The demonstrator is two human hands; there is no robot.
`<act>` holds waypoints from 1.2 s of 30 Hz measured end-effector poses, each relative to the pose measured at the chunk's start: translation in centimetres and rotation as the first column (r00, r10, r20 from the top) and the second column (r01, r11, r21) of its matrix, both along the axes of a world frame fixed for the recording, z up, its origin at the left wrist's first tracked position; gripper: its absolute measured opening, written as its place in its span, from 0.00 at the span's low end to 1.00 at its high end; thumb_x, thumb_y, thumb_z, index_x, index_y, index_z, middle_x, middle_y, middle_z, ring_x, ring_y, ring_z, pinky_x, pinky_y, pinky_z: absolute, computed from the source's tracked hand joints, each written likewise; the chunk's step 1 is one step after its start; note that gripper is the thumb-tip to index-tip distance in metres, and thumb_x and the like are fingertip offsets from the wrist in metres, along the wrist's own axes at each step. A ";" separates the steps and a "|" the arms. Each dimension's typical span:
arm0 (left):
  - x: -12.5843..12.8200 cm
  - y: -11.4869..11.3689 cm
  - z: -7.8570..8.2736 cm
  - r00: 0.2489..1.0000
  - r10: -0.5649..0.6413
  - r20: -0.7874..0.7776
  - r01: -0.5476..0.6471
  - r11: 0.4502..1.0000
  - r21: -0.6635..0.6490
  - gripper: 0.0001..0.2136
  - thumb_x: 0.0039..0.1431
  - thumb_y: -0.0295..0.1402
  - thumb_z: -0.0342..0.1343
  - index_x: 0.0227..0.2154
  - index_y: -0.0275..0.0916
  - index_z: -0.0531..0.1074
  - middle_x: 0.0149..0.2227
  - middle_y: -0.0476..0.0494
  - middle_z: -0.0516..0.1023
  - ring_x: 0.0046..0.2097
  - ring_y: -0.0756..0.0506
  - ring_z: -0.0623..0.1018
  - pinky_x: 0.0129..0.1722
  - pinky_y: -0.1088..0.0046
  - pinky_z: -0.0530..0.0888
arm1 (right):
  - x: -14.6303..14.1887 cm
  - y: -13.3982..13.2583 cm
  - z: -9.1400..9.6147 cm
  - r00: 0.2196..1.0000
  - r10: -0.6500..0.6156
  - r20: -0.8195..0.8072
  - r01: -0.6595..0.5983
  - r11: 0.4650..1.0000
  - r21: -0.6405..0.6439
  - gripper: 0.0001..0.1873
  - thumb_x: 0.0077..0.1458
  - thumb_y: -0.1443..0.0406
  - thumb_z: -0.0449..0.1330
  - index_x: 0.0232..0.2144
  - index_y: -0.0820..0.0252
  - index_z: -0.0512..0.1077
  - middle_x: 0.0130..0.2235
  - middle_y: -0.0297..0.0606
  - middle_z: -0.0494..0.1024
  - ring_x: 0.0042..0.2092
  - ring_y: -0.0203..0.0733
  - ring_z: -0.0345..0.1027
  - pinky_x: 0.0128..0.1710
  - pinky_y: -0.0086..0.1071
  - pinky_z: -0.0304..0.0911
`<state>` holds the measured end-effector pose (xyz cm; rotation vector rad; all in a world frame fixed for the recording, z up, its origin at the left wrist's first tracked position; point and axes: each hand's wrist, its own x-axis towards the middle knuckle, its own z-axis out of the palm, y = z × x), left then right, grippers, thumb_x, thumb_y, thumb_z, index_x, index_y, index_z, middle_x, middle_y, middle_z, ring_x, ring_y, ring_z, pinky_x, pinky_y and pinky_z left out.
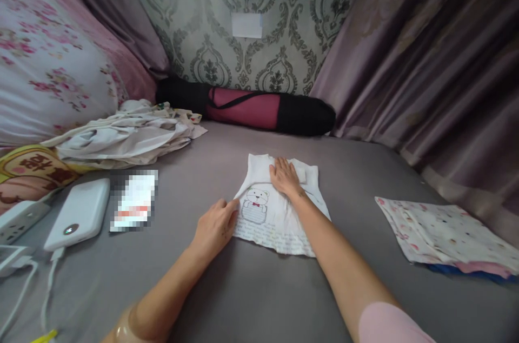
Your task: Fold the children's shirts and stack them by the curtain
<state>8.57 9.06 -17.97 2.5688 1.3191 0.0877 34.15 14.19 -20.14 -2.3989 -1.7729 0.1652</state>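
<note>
A small white shirt [279, 218] with a bear drawing lies flat on the grey bed sheet [243, 289] in the middle. My right hand [285, 176] rests palm down on its upper part, fingers stretched out. My left hand [214, 226] sits at the shirt's left edge, fingers curled and pinching the folded side of the cloth.
A stack of folded patterned clothes [441, 237] lies at the right. A heap of pale clothes [130, 134] lies at the left, near a floral pillow [44, 61]. A white power bank [79, 213] with cable, a power strip [18, 218] and a rolled pink mat [251, 107] by the wall.
</note>
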 end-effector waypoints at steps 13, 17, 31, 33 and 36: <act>-0.3 -0.1 0.4 0.999 -0.003 -0.055 0.002 1.000 -0.019 0.17 0.68 0.34 0.39 0.55 0.43 0.63 0.42 0.40 0.76 0.44 0.42 0.76 0.34 0.73 0.66 | 4.4 -3.0 -0.8 0.993 -0.121 -0.009 0.121 0.988 0.098 0.31 0.65 0.58 0.39 0.63 0.72 0.54 0.66 0.52 0.52 0.67 0.51 0.42 0.64 0.48 0.36; -0.7 0.0 0.3 1.000 -0.019 -0.020 0.019 1.000 -0.021 0.18 0.67 0.36 0.38 0.57 0.42 0.62 0.44 0.40 0.77 0.44 0.40 0.76 0.34 0.71 0.65 | 5.2 -3.7 0.0 0.968 -0.050 -0.246 0.089 0.984 0.153 0.31 0.64 0.56 0.41 0.63 0.67 0.54 0.67 0.49 0.51 0.67 0.46 0.41 0.65 0.43 0.41; -1.3 1.6 0.2 0.967 -0.052 0.249 0.104 0.974 -0.203 0.29 0.57 0.51 0.46 0.56 0.39 0.67 0.23 0.52 0.66 0.26 0.49 0.67 0.27 0.76 0.60 | 6.9 -21.9 1.4 0.872 -0.283 -0.398 0.317 0.948 0.021 0.17 0.57 0.61 0.53 0.46 0.62 0.69 0.27 0.35 0.77 0.29 0.39 0.70 0.31 0.30 0.62; -1.3 1.7 0.1 0.962 -0.054 0.269 0.120 0.964 -0.235 0.29 0.56 0.51 0.47 0.55 0.38 0.68 0.22 0.53 0.63 0.25 0.49 0.65 0.26 0.76 0.60 | 5.9 -23.0 1.5 0.886 -0.243 -0.395 0.275 0.961 0.025 0.17 0.56 0.59 0.54 0.46 0.61 0.69 0.26 0.33 0.76 0.28 0.38 0.69 0.29 0.29 0.60; -1.4 1.7 0.2 0.961 -0.070 0.267 0.135 0.962 -0.237 0.29 0.57 0.51 0.47 0.55 0.38 0.68 0.21 0.54 0.61 0.24 0.50 0.64 0.25 0.76 0.59 | 4.7 -23.7 1.7 0.907 -0.210 -0.365 0.242 0.969 0.045 0.20 0.54 0.57 0.56 0.48 0.59 0.69 0.26 0.32 0.75 0.27 0.37 0.67 0.28 0.28 0.58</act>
